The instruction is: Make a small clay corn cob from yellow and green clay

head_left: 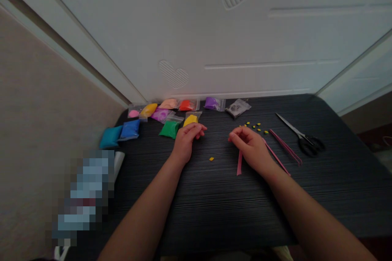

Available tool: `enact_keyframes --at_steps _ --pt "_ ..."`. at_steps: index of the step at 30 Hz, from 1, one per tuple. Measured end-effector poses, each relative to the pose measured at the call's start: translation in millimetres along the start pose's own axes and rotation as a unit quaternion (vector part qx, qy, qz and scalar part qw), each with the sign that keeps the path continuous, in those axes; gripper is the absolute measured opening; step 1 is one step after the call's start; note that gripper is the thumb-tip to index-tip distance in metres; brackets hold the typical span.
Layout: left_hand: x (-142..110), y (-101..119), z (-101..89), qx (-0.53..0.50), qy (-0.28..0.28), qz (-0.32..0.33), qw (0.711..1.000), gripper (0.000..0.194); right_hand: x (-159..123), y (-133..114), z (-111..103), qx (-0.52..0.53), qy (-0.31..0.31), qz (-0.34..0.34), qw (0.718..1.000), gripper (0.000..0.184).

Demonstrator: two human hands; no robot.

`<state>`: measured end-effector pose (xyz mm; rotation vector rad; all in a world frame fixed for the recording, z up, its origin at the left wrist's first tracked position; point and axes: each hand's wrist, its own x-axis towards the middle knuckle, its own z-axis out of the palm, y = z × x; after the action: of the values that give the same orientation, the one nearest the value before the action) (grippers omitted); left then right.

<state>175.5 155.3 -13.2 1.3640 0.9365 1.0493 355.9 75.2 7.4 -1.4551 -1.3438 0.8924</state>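
The left hand (186,140) rests above the counter (196,212) with its fingers loosely curled; whether anything sits in them I cannot tell. The right hand (249,144) has thumb and forefinger drawn close together, and whether they pinch something cannot be made out either.

The small yellow piece (211,159) lies flat on the counter between the two, at about four o'clock from the left hand and eight o'clock from the right. Its long axis runs roughly from nine to three o'clock, a little raised at the three o'clock end. The left hand looks slightly nearer.

From under the right hand, at seven o'clock, comes a flat-ended pink tool (239,164), the likeliest thing to get in that hand's way. At twelve to one o'clock from the same hand lie small yellow-and-green bits (259,129), some partly hidden by the fingers. A thin pink tool (277,156) and pink tweezers (282,144) slant away near three to four o'clock, then scissors (298,132), farther out at three, blades towards ten.

Just beyond the left hand, at twelve o'clock, is a yellow bag (191,119); contact cannot be judged. A green bag (170,128) lies at ten, a blue bag (130,129) farther off at nine.
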Motion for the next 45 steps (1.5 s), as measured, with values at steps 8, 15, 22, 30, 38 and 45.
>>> enact_keyframes --at_steps 8,15,22,30,38,45 --pt "-0.3 -0.1 -0.2 -0.001 -0.001 -0.003 1.0 0.02 2.1 3.0 1.6 0.053 0.014 -0.012 0.998 0.011" --pt "-0.7 1.5 0.4 0.003 0.01 -0.01 1.0 0.02 0.4 -0.4 -0.7 0.053 0.005 -0.003 0.999 0.016" --pt "-0.3 -1.0 -0.7 -0.006 -0.003 -0.002 1.0 0.019 0.6 -2.2 -4.4 -0.015 0.024 -0.015 0.999 0.032" --pt "-0.4 0.2 0.0 0.008 0.004 -0.002 1.0 0.02 4.4 5.8 -1.6 0.082 0.023 0.014 0.996 0.019" --pt "-0.3 1.9 0.7 0.009 0.007 -0.008 1.0 0.02 3.1 2.1 -3.5 -0.056 0.028 -0.032 0.998 0.02" --pt "-0.2 -0.6 -0.3 0.004 -0.001 0.0 1.0 0.02 3.5 8.3 1.0 -0.307 -0.056 -0.119 0.943 0.009"
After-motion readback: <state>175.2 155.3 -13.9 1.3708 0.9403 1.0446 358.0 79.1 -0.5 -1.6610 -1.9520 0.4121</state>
